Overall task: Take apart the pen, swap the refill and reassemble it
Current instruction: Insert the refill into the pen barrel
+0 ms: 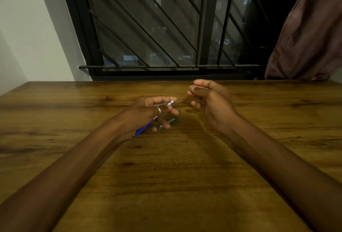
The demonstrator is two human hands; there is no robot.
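Observation:
My left hand [148, 113] grips a blue pen [143, 130] that runs slantwise through the fingers, its blue barrel and thin tip at the lower left and its white and silver end [170, 102] poking out past the forefinger. A green pen [171, 120] lies on the wooden table [166, 167] just under and right of that hand, partly hidden by the fingers. My right hand [209, 100] hovers a short way to the right, fingers loosely curled and apart; I see nothing in it.
The table's far edge meets a black barred window [148, 28] with a low rail. A brownish curtain [305, 37] hangs at the back right. A white wall [27, 28] stands at the left.

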